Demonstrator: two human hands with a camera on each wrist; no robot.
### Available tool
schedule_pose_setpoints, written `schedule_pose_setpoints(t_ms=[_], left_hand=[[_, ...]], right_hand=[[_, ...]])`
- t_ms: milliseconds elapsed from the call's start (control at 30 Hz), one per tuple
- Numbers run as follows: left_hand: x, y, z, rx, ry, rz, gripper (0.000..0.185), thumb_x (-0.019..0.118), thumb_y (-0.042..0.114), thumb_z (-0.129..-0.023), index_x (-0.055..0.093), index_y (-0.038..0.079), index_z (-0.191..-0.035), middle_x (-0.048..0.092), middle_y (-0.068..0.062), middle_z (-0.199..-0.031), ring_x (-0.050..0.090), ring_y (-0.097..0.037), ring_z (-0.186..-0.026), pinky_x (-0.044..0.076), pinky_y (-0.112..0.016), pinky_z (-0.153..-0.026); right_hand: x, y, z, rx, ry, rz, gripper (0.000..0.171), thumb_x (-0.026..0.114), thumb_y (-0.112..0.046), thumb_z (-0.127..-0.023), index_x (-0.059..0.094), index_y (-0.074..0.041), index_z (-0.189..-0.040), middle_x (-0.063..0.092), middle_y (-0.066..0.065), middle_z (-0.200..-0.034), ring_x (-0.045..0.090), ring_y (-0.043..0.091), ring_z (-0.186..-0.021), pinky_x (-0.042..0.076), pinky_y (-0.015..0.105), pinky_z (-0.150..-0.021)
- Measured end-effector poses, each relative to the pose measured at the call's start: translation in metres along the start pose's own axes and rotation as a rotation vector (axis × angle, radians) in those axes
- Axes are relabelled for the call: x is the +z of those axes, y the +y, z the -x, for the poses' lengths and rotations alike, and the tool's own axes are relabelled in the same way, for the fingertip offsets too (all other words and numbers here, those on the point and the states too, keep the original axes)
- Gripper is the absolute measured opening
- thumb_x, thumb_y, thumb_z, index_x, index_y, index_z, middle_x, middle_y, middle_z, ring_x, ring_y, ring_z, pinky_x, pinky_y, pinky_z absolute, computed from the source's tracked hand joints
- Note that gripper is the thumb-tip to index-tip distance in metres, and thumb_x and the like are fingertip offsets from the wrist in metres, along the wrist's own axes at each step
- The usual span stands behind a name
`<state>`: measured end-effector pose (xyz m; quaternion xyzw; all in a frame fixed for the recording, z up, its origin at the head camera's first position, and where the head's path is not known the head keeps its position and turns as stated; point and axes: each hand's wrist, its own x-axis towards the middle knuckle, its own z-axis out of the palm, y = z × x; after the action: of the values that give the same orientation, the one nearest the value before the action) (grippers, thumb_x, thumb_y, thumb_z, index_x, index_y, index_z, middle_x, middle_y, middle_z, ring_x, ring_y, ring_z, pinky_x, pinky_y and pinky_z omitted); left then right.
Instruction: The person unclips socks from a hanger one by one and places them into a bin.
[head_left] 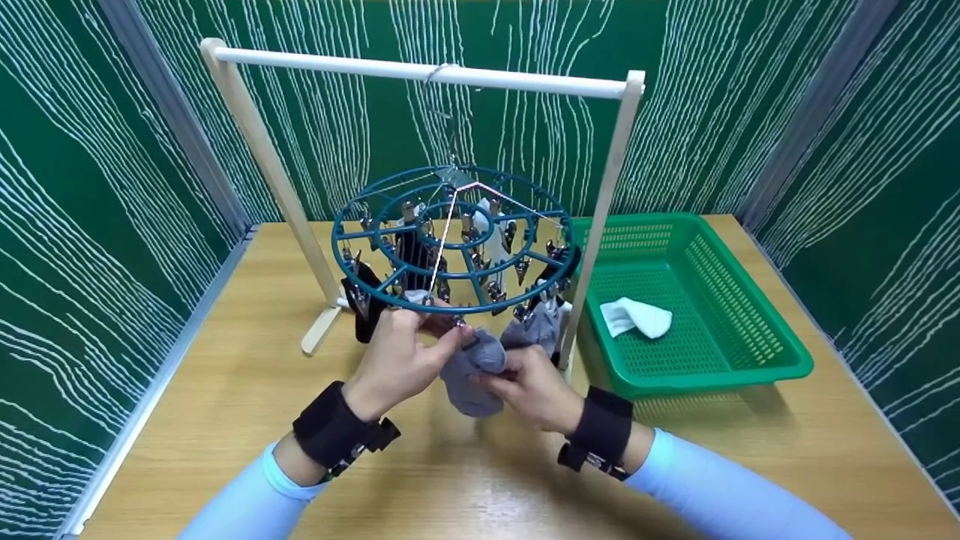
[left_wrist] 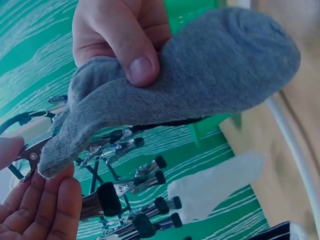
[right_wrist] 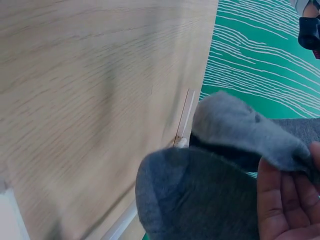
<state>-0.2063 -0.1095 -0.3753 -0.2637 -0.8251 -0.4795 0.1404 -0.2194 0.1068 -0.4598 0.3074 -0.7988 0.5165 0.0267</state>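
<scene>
A grey sock hangs below the near rim of a round dark-teal drying hanger. My left hand pinches a metal clip at the sock's narrow end, thumb on one side and fingers on the other. Farther along the same sock, my right hand grips the fabric between thumb and fingers. Another grey sock hangs just beyond the right hand. Black socks, a striped one and a white sock also hang from the clips.
The hanger hooks over the white rod of a wooden stand. At the right, a green basket with a white sock in it stands on the wooden table. Green, white-streaked walls enclose the table.
</scene>
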Motion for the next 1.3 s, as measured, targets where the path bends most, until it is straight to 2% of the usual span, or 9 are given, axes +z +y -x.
schedule_pose_setpoints(t_ms=[300, 500, 633, 800, 900, 1067, 1133, 1300], left_hand=[[0.0, -0.001, 0.001, 0.046, 0.021, -0.038, 0.005, 0.077, 0.006, -0.099, 0.078, 0.001, -0.1, 0.08, -0.011, -0.095, 0.077, -0.023, -0.086, 0.066, -0.04, -0.079], [-0.001, -0.002, 0.002, 0.042, 0.008, -0.053, 0.008, 0.078, 0.007, -0.099, 0.082, 0.001, -0.101, 0.082, -0.01, -0.095, 0.078, -0.022, -0.087, 0.065, -0.035, -0.078], [-0.002, -0.003, 0.001, 0.038, 0.005, -0.039, 0.007, 0.078, 0.007, -0.099, 0.082, 0.001, -0.101, 0.082, -0.009, -0.094, 0.078, -0.021, -0.086, 0.064, -0.032, -0.078], [-0.003, -0.004, 0.001, 0.024, 0.014, -0.009, 0.006, 0.08, 0.008, -0.098, 0.08, 0.003, -0.101, 0.08, -0.008, -0.094, 0.077, -0.021, -0.085, 0.065, -0.035, -0.082], [-0.001, -0.005, 0.001, 0.03, 0.035, -0.003, 0.01, 0.082, 0.009, -0.097, 0.077, 0.003, -0.103, 0.078, -0.008, -0.096, 0.077, -0.021, -0.085, 0.066, -0.039, -0.083], [0.001, -0.004, 0.003, 0.056, 0.059, -0.019, 0.015, 0.085, 0.011, -0.095, 0.075, 0.004, -0.104, 0.076, -0.009, -0.094, 0.077, -0.021, -0.083, 0.066, -0.037, -0.081], [0.002, -0.003, 0.003, 0.056, 0.062, -0.021, 0.015, 0.085, 0.012, -0.095, 0.074, 0.004, -0.104, 0.077, -0.008, -0.093, 0.077, -0.021, -0.083, 0.065, -0.035, -0.081], [0.003, -0.003, 0.004, 0.063, 0.078, -0.017, 0.016, 0.085, 0.012, -0.095, 0.075, 0.003, -0.103, 0.078, -0.009, -0.094, 0.078, -0.021, -0.084, 0.066, -0.038, -0.081]], right_hand=[[-0.003, 0.002, 0.0, -0.038, -0.026, 0.013, 0.017, 0.079, -0.005, -0.097, 0.082, 0.005, -0.11, 0.082, 0.022, -0.11, 0.081, 0.038, -0.101, 0.067, 0.04, -0.09], [-0.004, 0.007, 0.002, -0.084, -0.055, 0.0, 0.012, 0.077, -0.003, -0.098, 0.083, 0.005, -0.106, 0.082, 0.02, -0.108, 0.082, 0.034, -0.099, 0.067, 0.034, -0.088], [-0.008, 0.012, 0.006, -0.086, -0.053, 0.028, 0.007, 0.078, 0.0, -0.096, 0.083, 0.004, -0.097, 0.083, 0.018, -0.1, 0.082, 0.029, -0.09, 0.067, 0.031, -0.081], [-0.017, 0.017, 0.011, -0.082, -0.065, 0.075, 0.006, 0.077, 0.004, -0.093, 0.083, 0.004, -0.094, 0.083, 0.019, -0.1, 0.082, 0.033, -0.089, 0.067, 0.034, -0.081], [-0.021, 0.018, 0.013, -0.116, -0.08, 0.074, 0.01, 0.076, 0.009, -0.091, 0.082, 0.006, -0.098, 0.083, 0.02, -0.102, 0.082, 0.034, -0.092, 0.067, 0.035, -0.083], [-0.028, 0.019, 0.016, -0.221, -0.069, 0.065, 0.016, 0.073, 0.016, -0.084, 0.081, 0.007, -0.094, 0.082, 0.02, -0.094, 0.078, 0.021, -0.086, 0.066, 0.033, -0.078], [-0.032, 0.018, 0.016, -0.249, -0.064, 0.061, 0.017, 0.072, 0.017, -0.083, 0.08, 0.006, -0.092, 0.082, 0.019, -0.091, 0.076, 0.015, -0.084, 0.065, 0.031, -0.075], [-0.044, 0.012, 0.018, -0.269, -0.102, 0.051, 0.019, 0.071, 0.017, -0.085, 0.08, 0.005, -0.095, 0.083, 0.016, -0.091, 0.078, 0.015, -0.083, 0.066, 0.026, -0.074]])
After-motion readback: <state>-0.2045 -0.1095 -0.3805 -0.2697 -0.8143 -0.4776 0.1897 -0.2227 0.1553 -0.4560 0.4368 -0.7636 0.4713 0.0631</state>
